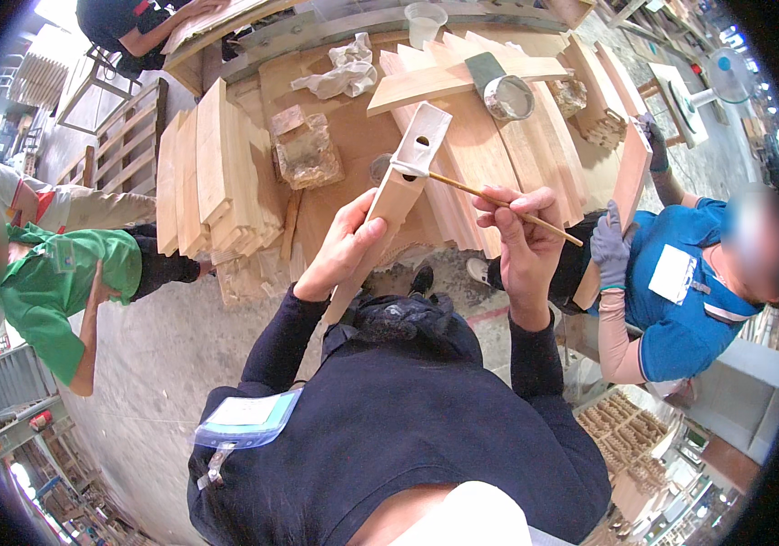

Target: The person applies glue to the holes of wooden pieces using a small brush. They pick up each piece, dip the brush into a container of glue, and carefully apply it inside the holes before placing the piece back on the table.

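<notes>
My left hand (350, 241) is closed around a long pale wooden piece (395, 205), tilted up and away from me. Its far end has a white coated face (425, 127) with a dark hole in it. Between the fingertips of my right hand (527, 244) is a thin wooden stick (476, 192). The stick's far tip meets the edge of the white end, beside another dark hole. Beyond my hands, several planks (489, 173) lie side by side. A loose board (421, 88) rests across them, next to a round cup (508, 98) with whitish stuff in it.
Stacked boards (216, 164) stand at the table's left, near a crusted block-shaped container (307, 150). Farther back are a crumpled white cloth (342, 68) and a clear plastic cup (425, 25). A person in green (89, 282) stands left; one in blue (694, 287), gloved, holds a plank right.
</notes>
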Tool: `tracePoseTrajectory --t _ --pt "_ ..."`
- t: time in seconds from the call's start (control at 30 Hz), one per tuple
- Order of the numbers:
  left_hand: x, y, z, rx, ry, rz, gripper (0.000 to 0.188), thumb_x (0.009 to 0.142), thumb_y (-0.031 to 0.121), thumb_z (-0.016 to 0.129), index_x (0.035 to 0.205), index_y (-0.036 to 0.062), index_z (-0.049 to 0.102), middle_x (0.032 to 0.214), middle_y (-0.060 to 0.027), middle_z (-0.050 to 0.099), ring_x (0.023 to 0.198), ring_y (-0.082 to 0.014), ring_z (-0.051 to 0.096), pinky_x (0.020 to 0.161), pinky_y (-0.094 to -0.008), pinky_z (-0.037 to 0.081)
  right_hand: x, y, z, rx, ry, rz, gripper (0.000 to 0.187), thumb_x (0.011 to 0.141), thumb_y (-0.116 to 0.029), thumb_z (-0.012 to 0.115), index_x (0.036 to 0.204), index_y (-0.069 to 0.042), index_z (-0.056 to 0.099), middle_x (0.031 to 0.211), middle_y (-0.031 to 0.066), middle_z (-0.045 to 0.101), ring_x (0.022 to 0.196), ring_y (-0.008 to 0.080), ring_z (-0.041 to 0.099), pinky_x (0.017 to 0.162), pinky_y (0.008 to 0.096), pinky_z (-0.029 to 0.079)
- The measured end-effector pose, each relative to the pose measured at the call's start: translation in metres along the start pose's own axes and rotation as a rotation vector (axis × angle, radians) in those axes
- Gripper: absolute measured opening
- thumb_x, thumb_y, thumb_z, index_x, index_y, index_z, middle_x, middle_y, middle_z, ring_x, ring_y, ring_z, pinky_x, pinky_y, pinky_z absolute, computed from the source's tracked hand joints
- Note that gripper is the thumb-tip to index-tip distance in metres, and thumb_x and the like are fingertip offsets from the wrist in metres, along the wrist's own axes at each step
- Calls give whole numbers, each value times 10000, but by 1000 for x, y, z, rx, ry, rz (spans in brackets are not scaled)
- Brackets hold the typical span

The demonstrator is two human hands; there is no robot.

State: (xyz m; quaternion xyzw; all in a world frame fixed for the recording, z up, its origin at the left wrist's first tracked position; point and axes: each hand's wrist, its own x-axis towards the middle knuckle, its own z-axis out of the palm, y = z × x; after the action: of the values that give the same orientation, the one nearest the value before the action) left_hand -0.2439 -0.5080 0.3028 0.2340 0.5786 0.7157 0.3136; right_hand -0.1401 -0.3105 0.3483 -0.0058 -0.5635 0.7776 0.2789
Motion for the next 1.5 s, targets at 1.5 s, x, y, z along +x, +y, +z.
tracePoseTrajectory --t 1.5 --pt "12 -3 8 75 72 2 435 875 436 635 957 23 527 811 15 476 762 -76 422 668 -237 383 112 -111 47 -911 -409 -265 81 885 -44 652 901 -13 579 825 74 675 772 141 686 700 242 558"
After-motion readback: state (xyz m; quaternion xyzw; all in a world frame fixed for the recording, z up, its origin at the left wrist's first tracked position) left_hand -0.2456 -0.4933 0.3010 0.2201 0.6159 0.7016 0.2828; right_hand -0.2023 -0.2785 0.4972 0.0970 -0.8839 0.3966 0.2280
